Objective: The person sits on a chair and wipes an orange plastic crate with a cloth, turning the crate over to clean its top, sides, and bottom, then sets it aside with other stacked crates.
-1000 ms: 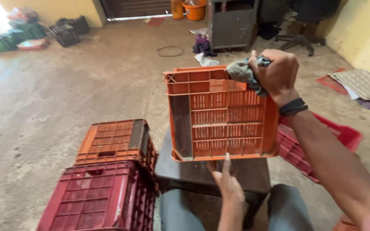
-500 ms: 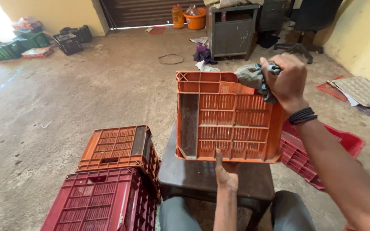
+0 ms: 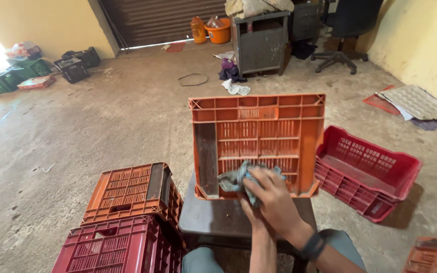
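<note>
Moved down from crate's top corner: right hand [image 3: 274, 199] clenched on grey rag [image 3: 236, 178], pressed low against upright orange crate [image 3: 256, 144] on dark stool [image 3: 213, 220]. Left hand [image 3: 259, 227] mostly hidden, grip unclear, perhaps steadying.

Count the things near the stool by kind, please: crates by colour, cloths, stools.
Orange crates: 3 (upright, left, bottom right corner)
Red crates: 2 (bottom left, right)
Cloths: 1, in the right hand
Stools: 1
Total: 7
</note>
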